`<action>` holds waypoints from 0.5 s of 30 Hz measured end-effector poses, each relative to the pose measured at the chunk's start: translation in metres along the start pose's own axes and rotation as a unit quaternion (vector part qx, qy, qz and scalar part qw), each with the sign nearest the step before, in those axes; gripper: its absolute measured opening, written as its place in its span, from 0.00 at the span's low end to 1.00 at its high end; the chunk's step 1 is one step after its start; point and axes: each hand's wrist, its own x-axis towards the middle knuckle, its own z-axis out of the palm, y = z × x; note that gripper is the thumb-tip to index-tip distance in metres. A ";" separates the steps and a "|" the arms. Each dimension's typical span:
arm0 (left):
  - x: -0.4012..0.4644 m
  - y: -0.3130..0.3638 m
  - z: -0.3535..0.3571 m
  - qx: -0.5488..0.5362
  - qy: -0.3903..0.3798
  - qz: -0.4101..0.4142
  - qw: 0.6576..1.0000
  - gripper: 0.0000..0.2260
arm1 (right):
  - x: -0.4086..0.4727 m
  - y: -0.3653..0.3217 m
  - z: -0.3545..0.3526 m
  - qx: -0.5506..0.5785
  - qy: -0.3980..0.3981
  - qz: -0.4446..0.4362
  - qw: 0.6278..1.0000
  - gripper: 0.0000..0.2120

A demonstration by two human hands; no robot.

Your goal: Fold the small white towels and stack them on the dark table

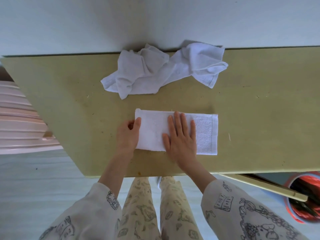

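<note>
- Head camera looks straight down on a person standing at a table (69,94) with a yellowish-olive top, scuffed and speckled in places.
- Near the front edge lies a folded towel (152,130), white, a long rectangle running left to right, its stitched hem showing along the right end.
- On it the right hand (180,135) lies flat, palm down, fingers straight and close together, pressing the cloth around its middle.
- At the towel's left end the left hand (128,134) has the edge: the thumb lies on top of the cloth and the fingers curl in at the side, so it looks like a pinch on that end.
- Farther back, well apart from the folded one, a heap of crumpled towels (161,70) sits against the far edge of the table; it reaches from about the middle toward the right, and I cannot tell how many pieces are in it.
- Both sleeves (242,208) are pale with dark line drawings: an open book, leaves and flower-like shapes. The marks on the book are too small to read as words, and I can make out no brand or label anywhere.
- Trousers (138,205) below the table edge are cream with a leafy print.
- At the left stands something pink and ribbed (19,122), just beside the table.
- At the lower right a round bin (301,196) with a red liner sits partly under the table's corner.
</note>
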 end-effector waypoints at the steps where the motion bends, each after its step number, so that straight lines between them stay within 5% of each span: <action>1: -0.003 0.003 0.000 0.015 0.015 0.032 0.999 0.15 | 0.001 0.000 -0.003 0.026 0.002 -0.001 1.000 0.27; 4: -0.021 0.021 0.000 0.033 0.043 0.152 0.987 0.07 | 0.002 0.004 -0.027 0.235 0.038 0.038 0.970 0.23; 9: -0.055 0.047 0.036 0.061 0.032 0.283 0.957 0.04 | -0.014 0.038 -0.080 0.479 0.105 0.259 0.832 0.12; 11: -0.059 0.048 0.062 0.083 0.000 0.301 0.950 0.03 | -0.020 0.056 -0.087 0.538 0.084 0.322 0.774 0.10; 15: -0.063 0.038 0.107 0.160 -0.086 0.297 0.938 0.07 | -0.027 0.079 -0.083 0.554 0.042 0.369 0.745 0.09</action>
